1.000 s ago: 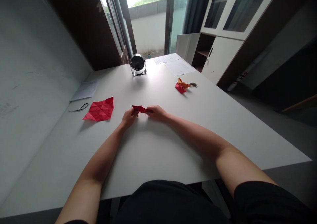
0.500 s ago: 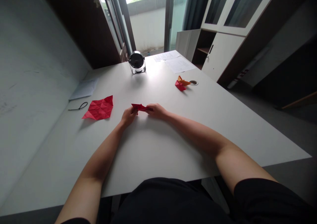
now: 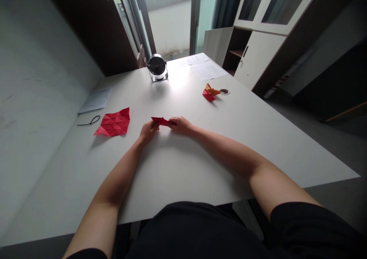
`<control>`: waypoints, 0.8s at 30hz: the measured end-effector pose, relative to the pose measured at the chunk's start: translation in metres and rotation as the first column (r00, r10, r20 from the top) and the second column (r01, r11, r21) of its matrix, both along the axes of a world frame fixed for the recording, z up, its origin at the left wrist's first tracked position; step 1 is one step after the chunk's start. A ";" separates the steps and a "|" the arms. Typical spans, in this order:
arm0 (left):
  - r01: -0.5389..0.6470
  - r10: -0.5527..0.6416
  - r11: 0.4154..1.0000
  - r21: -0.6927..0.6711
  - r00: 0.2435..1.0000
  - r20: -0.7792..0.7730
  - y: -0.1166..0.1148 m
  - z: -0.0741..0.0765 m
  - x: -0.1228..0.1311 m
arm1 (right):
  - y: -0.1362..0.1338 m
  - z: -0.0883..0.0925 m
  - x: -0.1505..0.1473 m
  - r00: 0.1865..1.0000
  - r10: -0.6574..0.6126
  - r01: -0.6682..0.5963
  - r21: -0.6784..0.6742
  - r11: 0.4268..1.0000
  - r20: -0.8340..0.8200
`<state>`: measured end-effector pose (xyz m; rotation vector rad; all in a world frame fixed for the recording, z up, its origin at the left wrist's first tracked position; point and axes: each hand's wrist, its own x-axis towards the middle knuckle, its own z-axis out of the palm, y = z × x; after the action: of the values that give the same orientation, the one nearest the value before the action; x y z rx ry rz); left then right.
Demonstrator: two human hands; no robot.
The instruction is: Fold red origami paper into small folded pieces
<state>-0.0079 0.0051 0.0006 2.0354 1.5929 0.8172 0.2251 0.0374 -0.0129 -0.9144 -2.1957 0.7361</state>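
Observation:
A small folded red paper piece (image 3: 161,121) lies low over the white table (image 3: 183,163), held between both my hands. My left hand (image 3: 148,131) pinches its left end with curled fingers. My right hand (image 3: 180,124) grips its right end, fingers closed on the paper. To the left, a creased red paper square (image 3: 113,122) lies flat on the table. A finished red and orange folded figure (image 3: 210,93) sits further back on the right.
A small round desk fan (image 3: 157,67) stands at the far end. White sheets (image 3: 205,68) lie behind it, another sheet (image 3: 96,99) and a black cord loop (image 3: 90,121) at the left. A cable hole (image 3: 224,91) is beside the figure. Cabinets stand right.
Both hands keep the same hold on the red piece. The view has tipped slightly, so everything sits a little higher in the picture.

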 end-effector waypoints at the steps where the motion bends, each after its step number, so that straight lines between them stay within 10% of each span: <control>1: -0.002 0.002 1.000 0.002 1.000 0.000 0.000 0.001 0.000 | 0.000 0.000 0.000 1.000 -0.001 0.001 -0.001 1.000 0.001; 24: -0.002 0.002 1.000 -0.003 1.000 0.014 0.001 -0.002 -0.001 | -0.003 0.006 0.000 1.000 0.010 -0.010 -0.004 1.000 -0.011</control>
<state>-0.0088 0.0065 -0.0011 2.0219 1.5881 0.8282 0.2253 0.0346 -0.0070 -0.9001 -2.1916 0.7492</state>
